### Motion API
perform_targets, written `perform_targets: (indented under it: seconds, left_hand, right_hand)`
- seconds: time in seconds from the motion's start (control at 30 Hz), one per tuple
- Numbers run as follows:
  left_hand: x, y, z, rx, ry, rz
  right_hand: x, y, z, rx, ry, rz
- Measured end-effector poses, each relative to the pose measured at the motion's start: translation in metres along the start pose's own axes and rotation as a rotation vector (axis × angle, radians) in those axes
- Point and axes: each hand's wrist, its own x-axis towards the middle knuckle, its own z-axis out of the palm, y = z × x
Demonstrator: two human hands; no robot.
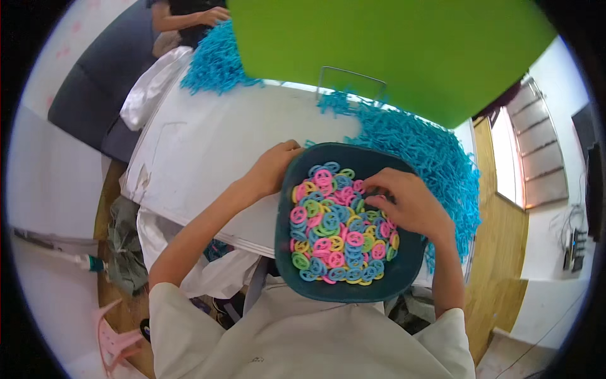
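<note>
A dark green plastic basin (350, 293) sits in front of my body at the near edge of the table. It holds many small plastic rings (334, 221) with inner bars, in pink, blue, yellow and green. My left hand (274, 169) grips the basin's far left side, with part of its fingers hidden by the wall. Over the right part of the basin, my right hand (407, 199) reaches in among the rings. Its thumb and fingers are apart, and the fingertips touch the pile beside a pink ring.
Blue strip-like pieces (426, 158) are heaped right of the basin, with another blue heap (218, 60) at far left. A large green panel (391, 50) stands across the white table (208, 132). At far left, another person's hand (213, 16) touches the blue heap. A pink stool (117, 338) stands lower left.
</note>
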Motion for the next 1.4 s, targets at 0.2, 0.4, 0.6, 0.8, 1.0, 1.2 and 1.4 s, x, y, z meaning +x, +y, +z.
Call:
perform_targets:
  seconds: [0.2,0.4,0.6,0.8,1.0,1.2,1.4]
  left_hand:
    - [0.004,-0.014,-0.008,-0.094,0.093,-0.172]
    - [0.002,-0.003,-0.018,-0.296,-0.031,-0.309]
    - [0.031,0.01,-0.037,-0.419,0.012,-0.447]
    - [0.054,0.061,-0.039,-0.71,0.217,-0.314]
    - [0.077,0.115,-0.009,-0.868,0.141,-0.259]
    - [0.082,0.123,0.013,-0.426,0.384,0.07]
    - [0.08,0.125,0.018,-0.41,0.45,0.226]
  right_hand:
    - [-0.006,0.004,0.021,0.168,0.199,-0.072]
    - [-0.002,0.012,0.032,0.369,0.418,-0.027]
    - [0.001,0.015,0.028,0.446,0.527,-0.048]
    - [0.014,0.014,0.014,0.523,0.504,-0.051]
    - [0.016,0.018,0.017,0.643,0.553,-0.023]
    - [0.011,0.023,0.021,0.939,0.588,0.042]
    - [0.006,0.024,0.01,1.027,0.489,0.12]
